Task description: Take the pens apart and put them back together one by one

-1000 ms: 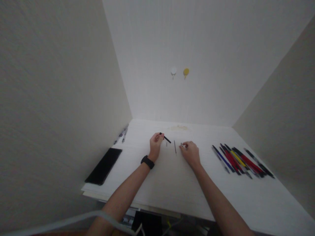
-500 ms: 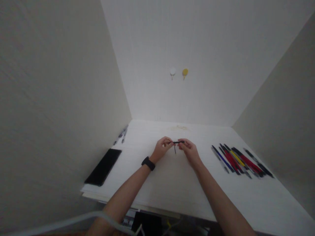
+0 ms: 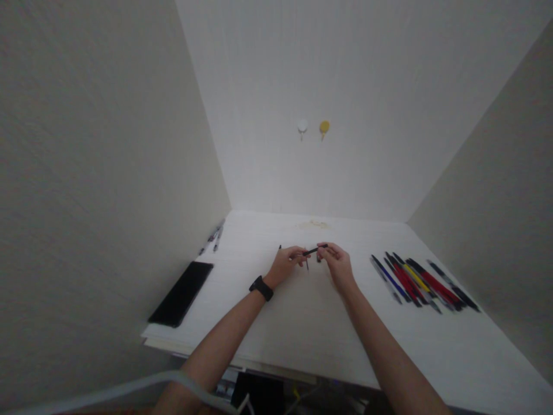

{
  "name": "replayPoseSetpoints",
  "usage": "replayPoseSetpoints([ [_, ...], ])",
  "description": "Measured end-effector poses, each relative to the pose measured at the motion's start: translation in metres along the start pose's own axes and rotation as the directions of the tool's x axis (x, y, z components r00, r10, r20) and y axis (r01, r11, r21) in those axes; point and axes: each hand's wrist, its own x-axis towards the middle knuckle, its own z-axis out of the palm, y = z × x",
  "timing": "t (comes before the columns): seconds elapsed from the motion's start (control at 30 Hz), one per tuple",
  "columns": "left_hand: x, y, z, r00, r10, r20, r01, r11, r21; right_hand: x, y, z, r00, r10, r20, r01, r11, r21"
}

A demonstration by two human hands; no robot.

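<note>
My left hand [image 3: 286, 264], with a black watch [image 3: 261, 287] on its wrist, is closed on one end of a slim black pen [image 3: 310, 252]. The fingertips of my right hand [image 3: 338, 264] pinch the other end. The pen slants slightly up to the right, above the table. Below it, between my hands, is a thin dark stick [image 3: 307, 266], like a refill. A small dark piece [image 3: 318, 259] shows just under my right fingers; its kind is unclear. A dark tip [image 3: 280, 247] pokes out beyond my left hand.
On the white table [image 3: 302, 328], several black, red, blue and yellow pens [image 3: 406, 276] lie at the right. A black flat case [image 3: 181, 294] rests at the left edge, with a few clear pens [image 3: 212, 236] beyond it. Walls enclose three sides. A pale cable [image 3: 129, 383] crosses the lower left.
The pen has tilted, its right end now higher. My left fingers have shifted around it, and the dark tip beyond my left hand and the small piece under my right fingers now show.
</note>
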Motion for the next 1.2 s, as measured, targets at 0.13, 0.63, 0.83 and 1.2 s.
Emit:
replayPoseSetpoints([
  [0.13,0.001,-0.005,-0.001,0.999,0.022,-0.026,-0.021,0.999,0.034,0.001,0.001,-0.001,1.0,-0.008,-0.027,0.008,1.0,-0.004],
  [0.63,0.001,0.002,-0.001,0.984,0.051,-0.169,-0.045,0.998,0.039,0.005,0.002,-0.018,0.951,-0.15,-0.272,0.005,0.882,-0.47],
  [0.83,0.002,0.0,-0.002,0.957,0.089,-0.276,-0.071,0.995,0.075,-0.002,0.0,-0.021,0.976,-0.165,-0.143,-0.049,0.473,-0.879],
  [1.2,0.002,0.001,-0.003,0.935,0.053,-0.351,-0.021,0.995,0.094,-0.008,-0.01,-0.016,0.994,-0.092,-0.057,-0.055,0.02,-0.998],
])
